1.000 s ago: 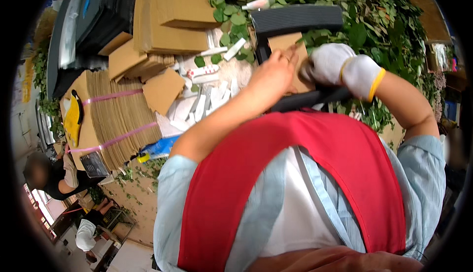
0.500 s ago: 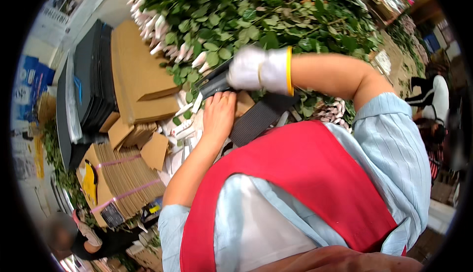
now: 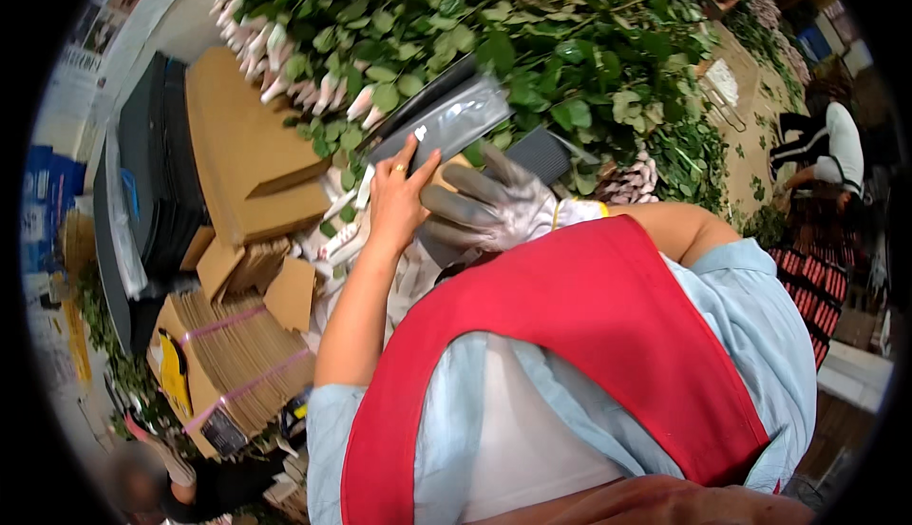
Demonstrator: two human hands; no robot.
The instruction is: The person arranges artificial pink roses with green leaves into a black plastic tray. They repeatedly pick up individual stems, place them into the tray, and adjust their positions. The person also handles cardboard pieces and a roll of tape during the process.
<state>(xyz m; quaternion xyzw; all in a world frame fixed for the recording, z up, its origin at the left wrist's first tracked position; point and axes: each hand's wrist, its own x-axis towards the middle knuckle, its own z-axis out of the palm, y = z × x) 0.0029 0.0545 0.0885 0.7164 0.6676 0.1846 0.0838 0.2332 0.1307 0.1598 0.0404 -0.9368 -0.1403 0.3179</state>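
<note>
My left hand (image 3: 394,204) is bare, with a ring on one finger. Its fingers lie spread at the near edge of a dark sheet under shiny clear plastic (image 3: 470,118). A small white spot shows by one fingertip. My right hand (image 3: 494,204) wears a white knit glove with grey fingers and a yellow cuff. It is open in front of my red apron, fingers spread, close to a black ridged strip (image 3: 540,152). Nothing shows in its grasp. Behind both hands lies a heap of leafy green stems (image 3: 532,26), with pale wrapped bundles (image 3: 271,45) along its left side.
At the left stand a brown cardboard piece (image 3: 242,140), a stack of dark sheets (image 3: 157,164) and strapped cardboard (image 3: 242,359) bearing a yellow-handled tool (image 3: 174,373). Another person (image 3: 836,150) is at the far right; a second person (image 3: 180,477) is at lower left.
My gloved right hand has come off the dark sheet and back toward my body, its fingers now spread. My left hand's fingers have spread too, and the head view has shifted slightly.
</note>
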